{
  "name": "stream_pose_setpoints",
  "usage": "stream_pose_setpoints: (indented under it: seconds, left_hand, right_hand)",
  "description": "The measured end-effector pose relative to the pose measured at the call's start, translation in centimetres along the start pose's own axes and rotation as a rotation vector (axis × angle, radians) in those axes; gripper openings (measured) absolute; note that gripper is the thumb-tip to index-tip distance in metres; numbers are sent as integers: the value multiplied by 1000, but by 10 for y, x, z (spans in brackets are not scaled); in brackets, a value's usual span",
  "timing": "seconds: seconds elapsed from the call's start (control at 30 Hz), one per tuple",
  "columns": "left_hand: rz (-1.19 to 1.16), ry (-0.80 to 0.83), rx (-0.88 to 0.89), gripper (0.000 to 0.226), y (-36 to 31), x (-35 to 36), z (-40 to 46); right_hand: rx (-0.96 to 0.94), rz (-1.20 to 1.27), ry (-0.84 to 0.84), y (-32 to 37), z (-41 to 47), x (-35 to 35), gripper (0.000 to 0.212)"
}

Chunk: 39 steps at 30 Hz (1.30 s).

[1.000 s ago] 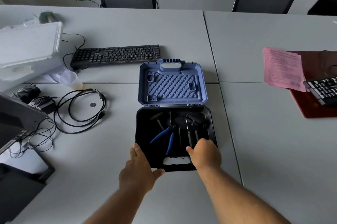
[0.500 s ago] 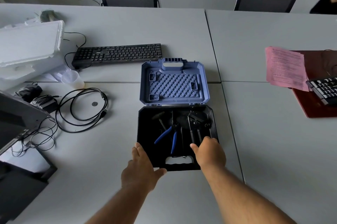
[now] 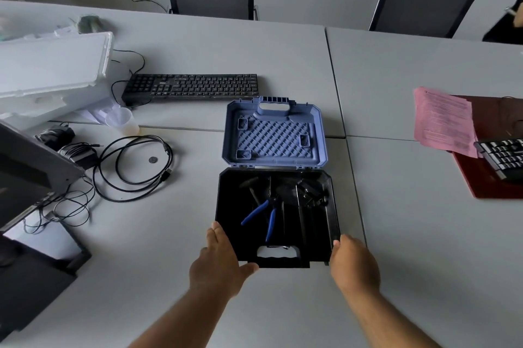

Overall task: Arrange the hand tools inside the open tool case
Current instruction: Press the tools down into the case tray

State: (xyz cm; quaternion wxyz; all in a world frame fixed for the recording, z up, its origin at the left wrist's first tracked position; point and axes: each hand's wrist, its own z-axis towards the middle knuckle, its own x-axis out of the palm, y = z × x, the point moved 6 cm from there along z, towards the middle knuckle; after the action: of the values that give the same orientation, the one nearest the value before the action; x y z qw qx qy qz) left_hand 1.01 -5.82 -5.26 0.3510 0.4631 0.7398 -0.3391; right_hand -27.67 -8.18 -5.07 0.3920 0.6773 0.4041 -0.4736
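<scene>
The tool case lies open in the middle of the table, its blue lid (image 3: 273,132) flat at the far side and its black base (image 3: 226,200) toward me. Inside the base lie blue-handled pliers (image 3: 261,213), a dark hammer (image 3: 252,187) and several black tools (image 3: 308,197). My left hand (image 3: 219,258) rests against the base's near left corner, fingers along its edge and thumb under the front rim. My right hand (image 3: 353,264) touches the base's near right corner. Neither hand has a tool in it.
A black keyboard (image 3: 192,87) lies behind the case. Left of it are a plastic cup (image 3: 121,121), coiled black cables (image 3: 133,166), a coin (image 3: 152,160), white foam packaging (image 3: 51,64) and a laptop (image 3: 25,169). Pink papers (image 3: 444,121) and another keyboard (image 3: 506,155) sit at right.
My right hand has come out from inside the case base, moving right to its near right corner. My left hand has stayed at the near left corner.
</scene>
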Motion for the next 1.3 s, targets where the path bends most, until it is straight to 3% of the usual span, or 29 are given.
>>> stream_pose_setpoints:
  seconds: [0.13, 0.2, 0.3, 0.4, 0.77, 1.0, 1.17, 1.3]
  left_hand:
    - [49, 6, 0, 126, 2, -4, 0]
    - [90, -109, 60, 115, -2, -15, 2]
    - [-54, -269, 179, 70, -15, -33, 12]
    - [-94, -232, 209, 19, -34, -38, 32]
    - [30, -161, 225, 27, -60, -23, 64]
    - [27, -208, 180, 24, -34, -38, 45]
    - [61, -177, 70, 8, -9, -36, 42]
    - [102, -134, 78, 16, -11, -28, 40]
  right_hand:
    - [7, -4, 33, 2, 4, 1, 17]
    - [-9, -28, 56, 2, 5, 0, 12]
    - [-27, -69, 74, 2, 5, 0, 6]
    - [-23, -118, 110, 3, 6, 2, 6]
    - [-16, -164, 125, 3, 9, 5, 6]
    - [-28, -148, 127, 2, 8, 3, 7]
    - [-28, -121, 124, 2, 8, 2, 7]
    - [-44, -112, 119, 2, 7, 2, 6]
